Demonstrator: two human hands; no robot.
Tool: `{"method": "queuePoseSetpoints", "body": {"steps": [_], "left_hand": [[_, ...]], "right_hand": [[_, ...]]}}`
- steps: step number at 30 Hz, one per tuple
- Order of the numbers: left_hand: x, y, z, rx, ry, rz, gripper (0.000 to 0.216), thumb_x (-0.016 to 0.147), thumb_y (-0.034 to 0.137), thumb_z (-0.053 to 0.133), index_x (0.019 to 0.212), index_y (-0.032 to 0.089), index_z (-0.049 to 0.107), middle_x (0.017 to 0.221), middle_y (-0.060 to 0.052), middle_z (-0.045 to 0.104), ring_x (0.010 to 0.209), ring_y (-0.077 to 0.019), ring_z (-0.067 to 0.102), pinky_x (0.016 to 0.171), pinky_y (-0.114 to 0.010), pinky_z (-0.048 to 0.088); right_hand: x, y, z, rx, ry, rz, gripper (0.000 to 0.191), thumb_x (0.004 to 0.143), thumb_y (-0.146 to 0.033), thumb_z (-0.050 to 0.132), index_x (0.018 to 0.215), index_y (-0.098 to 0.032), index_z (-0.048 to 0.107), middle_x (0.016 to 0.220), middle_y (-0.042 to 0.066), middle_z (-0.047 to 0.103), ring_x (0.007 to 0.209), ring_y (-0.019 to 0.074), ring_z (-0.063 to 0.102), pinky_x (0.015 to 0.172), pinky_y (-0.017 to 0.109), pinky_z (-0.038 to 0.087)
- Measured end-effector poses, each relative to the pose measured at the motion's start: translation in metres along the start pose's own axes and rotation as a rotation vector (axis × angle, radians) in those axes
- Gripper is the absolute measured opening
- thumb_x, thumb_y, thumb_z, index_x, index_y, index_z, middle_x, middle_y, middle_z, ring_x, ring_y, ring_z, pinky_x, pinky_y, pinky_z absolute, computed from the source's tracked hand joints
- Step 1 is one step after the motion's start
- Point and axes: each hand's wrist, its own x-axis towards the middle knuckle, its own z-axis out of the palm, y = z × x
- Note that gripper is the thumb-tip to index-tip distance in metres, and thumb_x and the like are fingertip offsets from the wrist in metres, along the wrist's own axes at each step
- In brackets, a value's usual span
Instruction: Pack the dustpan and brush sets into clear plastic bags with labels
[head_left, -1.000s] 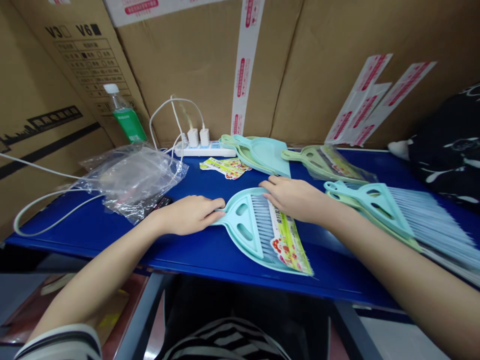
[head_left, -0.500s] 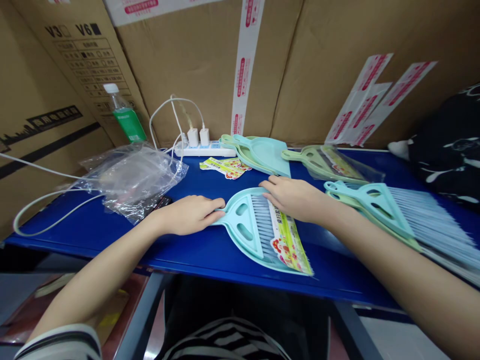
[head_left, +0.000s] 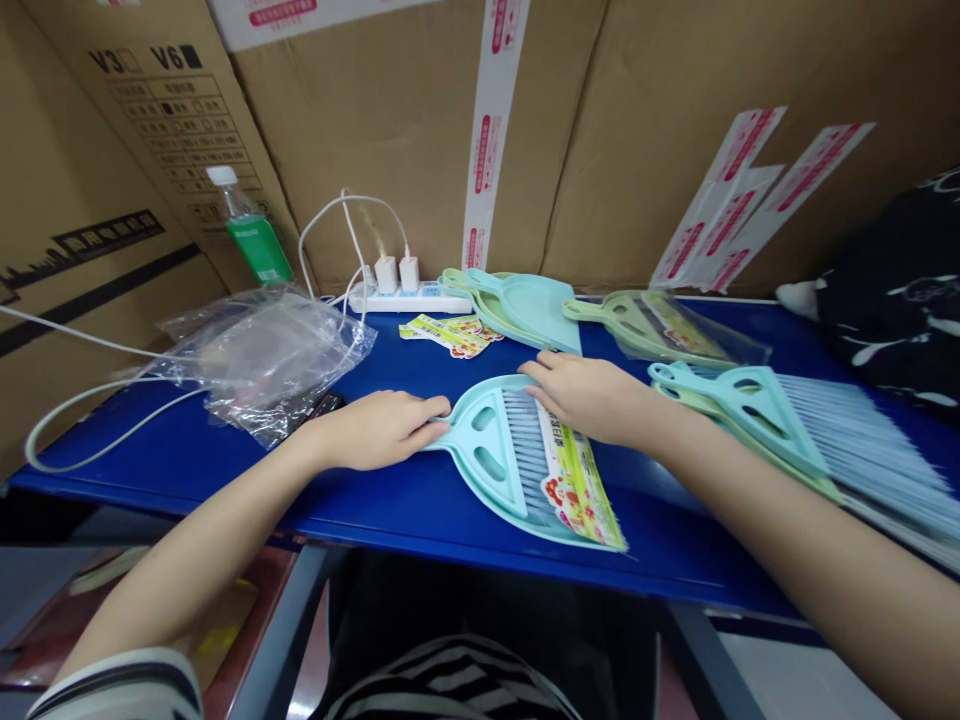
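A light blue dustpan (head_left: pixel 480 450) with a small brush and a yellow printed label card (head_left: pixel 574 475) in it lies on the blue table (head_left: pixel 225 460). My left hand (head_left: pixel 382 428) is closed around the dustpan's handle at its left end. My right hand (head_left: pixel 589 395) rests on the far right edge of the dustpan, fingers curled over the label card and brush bristles.
A pile of clear plastic bags (head_left: pixel 262 355) lies at left. A power strip (head_left: pixel 409 297) with chargers, a green bottle (head_left: pixel 251 235) and loose label cards (head_left: pixel 450 335) sit at the back. More dustpans (head_left: pixel 525 305) and brushes (head_left: pixel 757 405) lie at right. Cardboard boxes (head_left: pixel 675 120) wall the back.
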Motion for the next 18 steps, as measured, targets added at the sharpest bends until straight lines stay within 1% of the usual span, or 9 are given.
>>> {"method": "queuePoseSetpoints", "body": {"steps": [5,9,12,15,18], "left_hand": [[-0.0003,-0.0005,0.0004,0.009,0.001,0.002,0.024,0.098,0.036,0.028,0.085,0.022,0.042,0.072,0.001,0.058,0.065,-0.0166,0.057,0.062,-0.027,0.038],[-0.0005,-0.0004,0.0003,0.013,-0.005,0.001,0.023,0.098,0.035,0.028,0.085,0.022,0.041,0.072,0.001,0.057,0.065,-0.0170,0.056,0.062,-0.027,0.038],[-0.0004,-0.0005,0.0003,0.008,-0.003,0.004,0.024,0.098,0.035,0.028,0.084,0.022,0.041,0.071,0.001,0.056,0.064,-0.0168,0.055,0.062,-0.027,0.037],[-0.0003,-0.0012,0.0006,0.000,0.003,0.013,0.024,0.098,0.036,0.028,0.083,0.022,0.041,0.071,0.001,0.056,0.063,-0.0163,0.055,0.061,-0.027,0.037],[-0.0002,-0.0023,0.0011,0.006,0.014,0.023,0.024,0.098,0.036,0.028,0.084,0.022,0.041,0.070,0.002,0.055,0.063,-0.0157,0.054,0.061,-0.027,0.036]], "right_hand": [[0.0001,0.0029,0.0030,-0.012,0.051,-0.026,0.027,0.094,-0.021,0.038,0.105,-0.011,0.061,0.095,0.014,0.066,0.083,0.0232,0.065,0.063,0.029,0.043],[0.0000,0.0042,0.0031,0.009,0.059,-0.031,0.026,0.094,-0.021,0.039,0.103,-0.012,0.061,0.093,0.013,0.066,0.081,0.0223,0.065,0.062,0.028,0.043],[-0.0002,0.0047,0.0024,0.044,0.072,-0.016,0.029,0.095,-0.023,0.036,0.103,-0.013,0.062,0.092,0.012,0.065,0.082,0.0224,0.064,0.062,0.028,0.043],[-0.0007,0.0056,0.0022,0.086,0.158,-0.039,0.033,0.096,-0.031,0.036,0.107,-0.013,0.062,0.097,0.013,0.065,0.090,0.0240,0.063,0.067,0.030,0.046],[-0.0012,0.0055,0.0030,0.115,0.232,-0.104,0.038,0.094,-0.040,0.040,0.109,-0.012,0.062,0.098,0.013,0.065,0.092,0.0256,0.061,0.071,0.033,0.047]]}}
